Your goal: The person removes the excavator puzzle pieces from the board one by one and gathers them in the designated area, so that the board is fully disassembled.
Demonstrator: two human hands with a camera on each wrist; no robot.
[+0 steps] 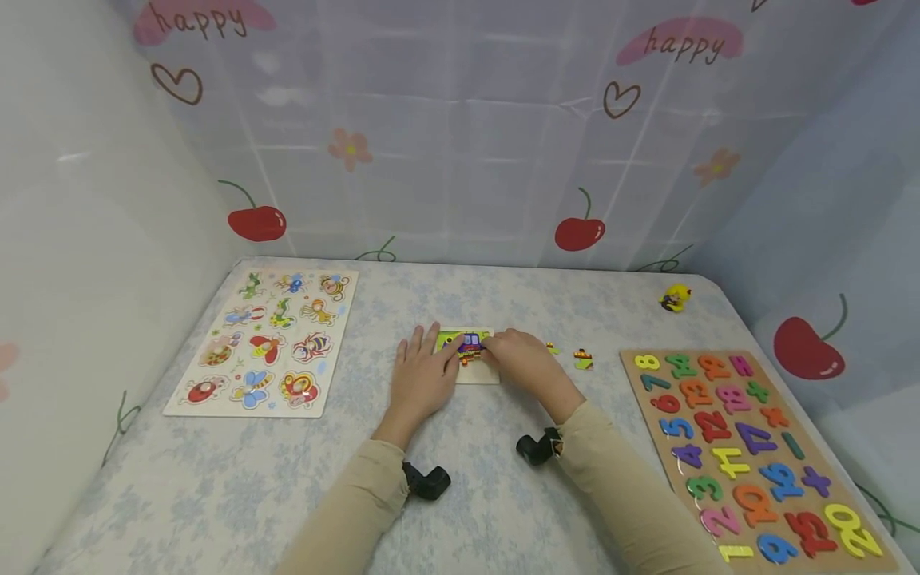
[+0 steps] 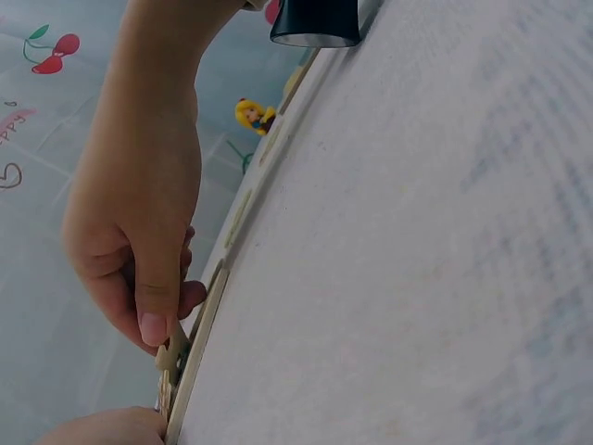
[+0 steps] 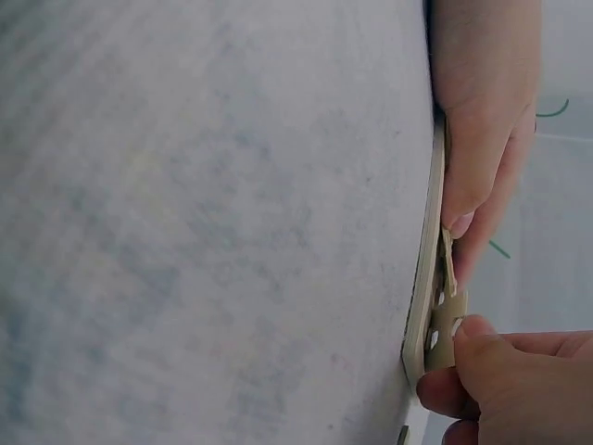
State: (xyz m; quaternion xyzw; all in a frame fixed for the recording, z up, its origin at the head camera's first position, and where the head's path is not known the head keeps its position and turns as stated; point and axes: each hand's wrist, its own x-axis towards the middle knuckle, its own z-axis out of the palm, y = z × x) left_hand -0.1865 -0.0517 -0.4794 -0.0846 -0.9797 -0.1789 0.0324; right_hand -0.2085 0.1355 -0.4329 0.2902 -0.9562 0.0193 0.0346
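A small jigsaw board [image 1: 477, 375] lies between the two hands, its upper part filled with a picture of a purple vehicle on green. My left hand [image 1: 422, 382] rests along the board's left side, fingers extended and thumb touching the picture. From the right, my right hand [image 1: 528, 363] pinches a puzzle piece [image 3: 443, 345] between thumb and fingers. That piece stands tilted over the board in the right wrist view, its edge close to the pieces by the left thumb. Loose puzzle pieces [image 1: 583, 358] lie just right of the right hand.
An insect puzzle board [image 1: 327, 391] lies on the left of the table. On the right is a brown number board [image 1: 650, 427] with coloured numerals. A small yellow-haired figurine [image 1: 675, 298] stands at the back right. Printed curtains enclose the table's back and sides.
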